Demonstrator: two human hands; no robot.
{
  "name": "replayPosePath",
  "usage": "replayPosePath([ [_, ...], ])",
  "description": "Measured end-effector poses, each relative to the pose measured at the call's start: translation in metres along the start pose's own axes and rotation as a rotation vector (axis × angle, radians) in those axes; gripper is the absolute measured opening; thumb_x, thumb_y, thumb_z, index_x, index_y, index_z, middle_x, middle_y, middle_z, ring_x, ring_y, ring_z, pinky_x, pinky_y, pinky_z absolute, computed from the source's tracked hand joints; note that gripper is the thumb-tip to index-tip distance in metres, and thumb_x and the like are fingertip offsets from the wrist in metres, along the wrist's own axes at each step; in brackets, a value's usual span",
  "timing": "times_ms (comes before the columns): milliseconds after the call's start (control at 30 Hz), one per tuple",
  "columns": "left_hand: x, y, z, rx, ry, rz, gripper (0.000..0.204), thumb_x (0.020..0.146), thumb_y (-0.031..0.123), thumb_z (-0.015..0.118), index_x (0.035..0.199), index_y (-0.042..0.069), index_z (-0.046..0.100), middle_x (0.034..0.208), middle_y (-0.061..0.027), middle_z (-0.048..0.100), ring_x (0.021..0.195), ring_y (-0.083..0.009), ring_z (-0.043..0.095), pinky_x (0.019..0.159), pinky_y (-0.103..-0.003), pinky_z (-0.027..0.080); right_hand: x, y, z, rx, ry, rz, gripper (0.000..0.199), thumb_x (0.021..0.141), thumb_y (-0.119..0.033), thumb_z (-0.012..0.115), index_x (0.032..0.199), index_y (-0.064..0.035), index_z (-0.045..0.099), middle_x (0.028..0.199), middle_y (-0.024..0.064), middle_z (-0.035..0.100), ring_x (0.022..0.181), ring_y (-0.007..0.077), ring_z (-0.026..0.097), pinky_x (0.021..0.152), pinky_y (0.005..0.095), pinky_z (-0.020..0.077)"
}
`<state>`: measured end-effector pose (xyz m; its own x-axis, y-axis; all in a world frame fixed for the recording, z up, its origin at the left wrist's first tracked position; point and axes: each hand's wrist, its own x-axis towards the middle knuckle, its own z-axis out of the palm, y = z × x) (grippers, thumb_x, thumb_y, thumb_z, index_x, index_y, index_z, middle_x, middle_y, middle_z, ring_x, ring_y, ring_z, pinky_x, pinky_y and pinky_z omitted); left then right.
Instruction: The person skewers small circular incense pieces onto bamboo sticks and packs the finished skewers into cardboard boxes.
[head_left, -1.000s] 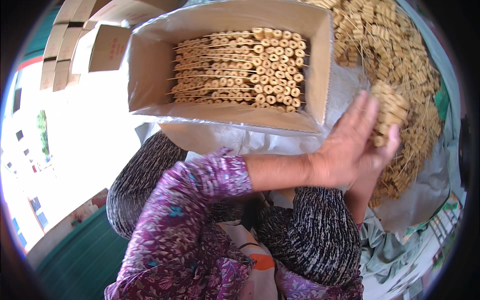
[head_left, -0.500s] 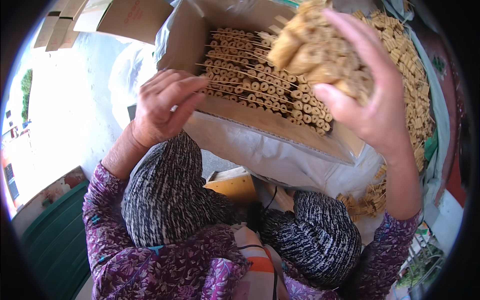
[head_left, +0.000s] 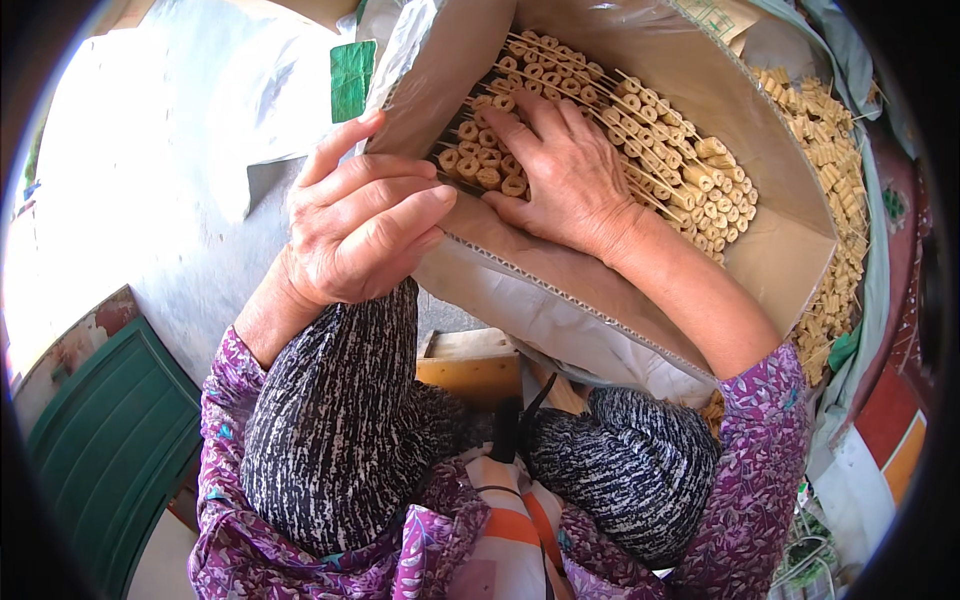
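My right hand (head_left: pixel 575 175) reaches down into a lined cardboard box (head_left: pixel 770 265). Its fingers are spread and press on rows of tan, hollow tube-shaped pieces (head_left: pixel 725 195) with thin sticks through them; the fingertips are partly hidden among the pieces. More ring-like ends show to the left of that hand. At the box's near left corner is my left hand (head_left: pixel 365 225). Its fingers are stretched out and apart, with one fingertip against the box's edge. No item shows in either hand.
A large heap of similar tan pieces (head_left: pixel 835 190) lies right of the box on a pale sheet. A green label (head_left: pixel 352 82) shows near the box's left wall. Below the box is a yellow wooden piece (head_left: pixel 470 375) between my knees. A green panel (head_left: pixel 110 450) stands lower left.
My right hand has come down into the box, and the clear-wrapped bundle of tan pieces it held has left its grasp. The box appears shifted and turned in view. My left hand's fingers have spread.
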<state>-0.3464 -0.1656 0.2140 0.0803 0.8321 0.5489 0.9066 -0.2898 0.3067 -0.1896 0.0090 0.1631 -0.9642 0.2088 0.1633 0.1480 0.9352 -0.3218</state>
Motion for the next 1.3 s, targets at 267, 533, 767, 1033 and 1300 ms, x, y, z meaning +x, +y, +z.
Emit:
replayPosePath([
  [267,-0.001,-0.001,0.006,0.002,-0.010,-0.014,0.031,0.070,0.005,0.073,0.101,0.007,0.068,0.083,-0.0030,0.069,0.088,-0.0205,0.068,0.106,-0.049,0.041,-0.006,0.005,0.009,0.048,0.034,0.004,0.075,0.070,-0.045,0.078,0.132,-0.0091,0.052,0.129,0.0197,0.049,0.112,0.0358,0.051,0.094,0.0472,0.0451],
  [533,-0.004,0.001,0.004,0.014,-0.046,-0.036,0.027,0.074,0.009,0.071,0.101,0.007,0.069,0.086,-0.0025,0.069,0.090,-0.0212,0.069,0.108,-0.050,0.038,0.002,0.016,-0.024,0.315,-0.365,0.095,0.070,0.085,-0.044,0.065,0.144,-0.0116,0.042,0.145,0.0186,0.039,0.135,0.0353,0.037,0.113,0.0471,0.0330],
  [767,-0.002,0.001,0.004,0.003,-0.045,-0.049,0.025,0.076,0.009,0.071,0.100,0.007,0.069,0.087,-0.0029,0.070,0.091,-0.0217,0.069,0.109,-0.050,0.038,0.005,0.025,-0.021,0.354,-0.351,0.066,0.078,0.074,-0.030,0.077,0.142,-0.0107,0.044,0.142,0.0151,0.044,0.131,0.0330,0.044,0.109,0.0412,0.0384],
  [1033,0.022,0.013,-0.006,0.106,-0.067,0.018,0.023,0.081,0.003,0.066,0.104,0.006,0.064,0.094,-0.0079,0.071,0.098,-0.0252,0.069,0.106,-0.053,0.039,0.001,0.032,-0.014,0.445,-0.248,0.090,0.076,0.076,-0.031,0.074,0.141,-0.0066,0.045,0.138,0.0162,0.049,0.129,0.0314,0.047,0.109,0.0415,0.0390],
  [1300,0.094,-0.001,0.035,-0.036,-0.588,-0.241,0.082,0.078,0.011,0.072,0.148,0.006,0.030,0.141,-0.0220,0.045,0.129,-0.0356,0.046,0.107,-0.040,0.040,0.011,0.047,-0.019,0.915,-0.219,0.234,0.044,0.079,-0.010,0.068,0.121,-0.0005,0.060,0.114,0.0153,0.067,0.108,0.0264,0.063,0.097,0.0353,0.0487],
])
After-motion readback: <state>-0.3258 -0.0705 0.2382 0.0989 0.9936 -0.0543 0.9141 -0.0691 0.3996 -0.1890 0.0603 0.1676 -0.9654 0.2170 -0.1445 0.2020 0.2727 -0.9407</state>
